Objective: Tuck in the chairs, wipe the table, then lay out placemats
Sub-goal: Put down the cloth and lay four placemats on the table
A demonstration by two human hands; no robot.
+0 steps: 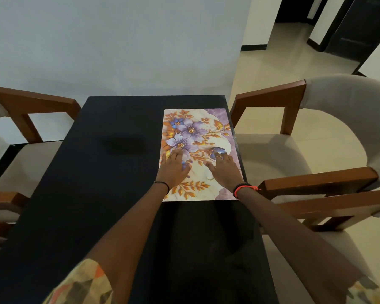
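Floral placemat [199, 137] lies flat under both hands: left hand [173, 166], right hand [225, 170].

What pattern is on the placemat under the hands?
The placemat has purple flowers with orange-gold leaves on a cream ground, seen in the head view.

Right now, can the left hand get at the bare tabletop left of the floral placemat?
Probably yes. The left hand lies flat on the floral placemat near its left edge, holding nothing, and nothing visible stands between it and the black table beside it.
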